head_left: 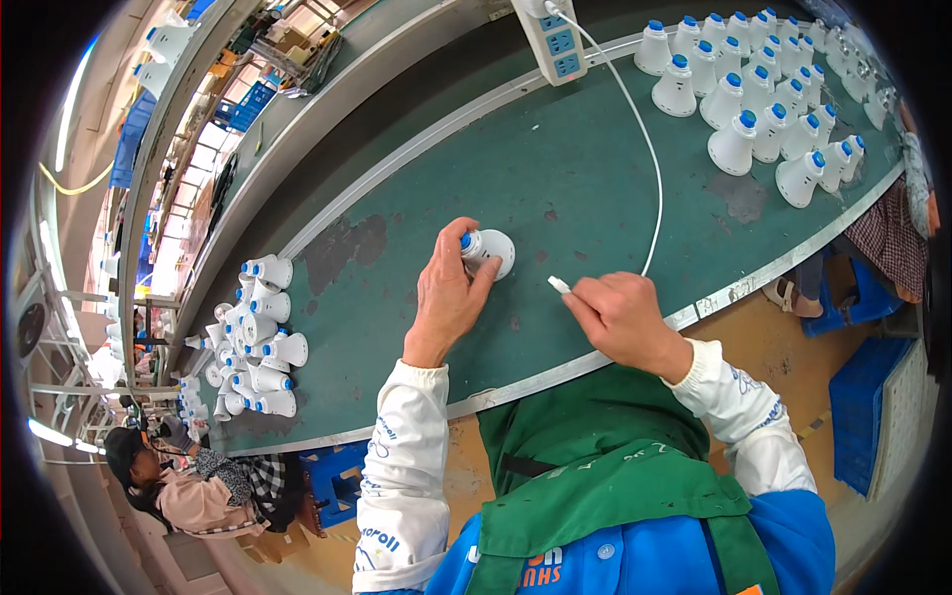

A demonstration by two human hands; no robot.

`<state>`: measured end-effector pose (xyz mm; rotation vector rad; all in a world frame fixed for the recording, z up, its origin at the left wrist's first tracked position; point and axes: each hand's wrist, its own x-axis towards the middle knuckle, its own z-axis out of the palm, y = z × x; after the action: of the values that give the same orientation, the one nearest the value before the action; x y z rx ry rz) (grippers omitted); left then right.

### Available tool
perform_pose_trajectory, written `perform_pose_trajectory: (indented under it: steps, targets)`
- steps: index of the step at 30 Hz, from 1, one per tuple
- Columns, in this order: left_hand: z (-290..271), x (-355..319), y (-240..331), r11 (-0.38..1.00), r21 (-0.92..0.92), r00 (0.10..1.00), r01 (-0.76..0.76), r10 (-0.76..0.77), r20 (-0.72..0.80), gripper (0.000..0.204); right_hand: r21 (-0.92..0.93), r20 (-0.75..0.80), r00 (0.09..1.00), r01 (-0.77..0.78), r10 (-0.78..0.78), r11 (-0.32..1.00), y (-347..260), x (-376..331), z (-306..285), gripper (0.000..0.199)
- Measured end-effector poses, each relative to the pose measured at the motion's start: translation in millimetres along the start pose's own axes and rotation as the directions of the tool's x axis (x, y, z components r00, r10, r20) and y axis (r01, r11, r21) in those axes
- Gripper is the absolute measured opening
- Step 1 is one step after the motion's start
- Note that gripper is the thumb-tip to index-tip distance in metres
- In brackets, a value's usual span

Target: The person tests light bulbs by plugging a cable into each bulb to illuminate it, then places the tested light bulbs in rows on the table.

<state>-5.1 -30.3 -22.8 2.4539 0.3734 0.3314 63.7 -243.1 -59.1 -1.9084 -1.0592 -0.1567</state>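
My left hand point(451, 293) is closed around a white cone-shaped device point(498, 250) with a blue tip, holding it tilted over the green worktable point(397, 337). To its right, my right hand point(623, 312) pinches the white plug end point(558, 285) of a cable. The plug points toward the device but stands apart from it. From there the white cable point(654, 169) curves up and back to a power strip point(557, 45) at the table's far side.
Several similar white cones point(731, 139) with blue tips stand upright at the far right. On the left lies a heap of such cones point(260, 337), many on their sides. A co-worker point(198, 486) sits at the left end. Blue crates point(863, 407) stand below the table at right.
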Motion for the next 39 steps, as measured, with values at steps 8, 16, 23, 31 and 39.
perform_pose_trajectory:
  steps: [8, 16, 23, 31, 39]
  targets:
    - [4.5, 2.2, -2.1, 0.998, 0.059, 0.999, 0.02, -0.017, -0.041, 0.037, 0.011, -0.034, 0.998, 0.059, -0.058, 0.998, 18.7, -24.8, -6.3, 0.023]
    - [3.0, 1.9, -1.4, 0.997, 0.071, 1.0, 0.015, -0.014, -0.014, 0.037, 0.037, -0.01, 0.996, 0.088, -0.087, 0.995, 20.6, -24.9, -8.6, 0.024]
    - [2.7, 1.7, 0.5, 0.998, 0.063, 1.0, 0.005, -0.003, -0.023, 0.037, 0.104, -0.008, 0.995, 0.099, -0.098, 0.99, 21.8, -26.6, -9.3, 0.024]
    - [3.0, 1.5, 1.1, 0.998, 0.061, 1.0, 0.024, -0.023, -0.019, 0.038, 0.146, -0.002, 0.994, 0.104, -0.105, 0.984, 25.3, -29.9, -7.8, 0.023]
    - [-2.3, 2.3, 2.7, 0.997, 0.062, 0.999, 0.037, -0.039, 0.029, 0.038, 0.171, -0.02, 0.993, 0.116, -0.115, 0.978, 26.7, -31.3, -8.8, 0.024]
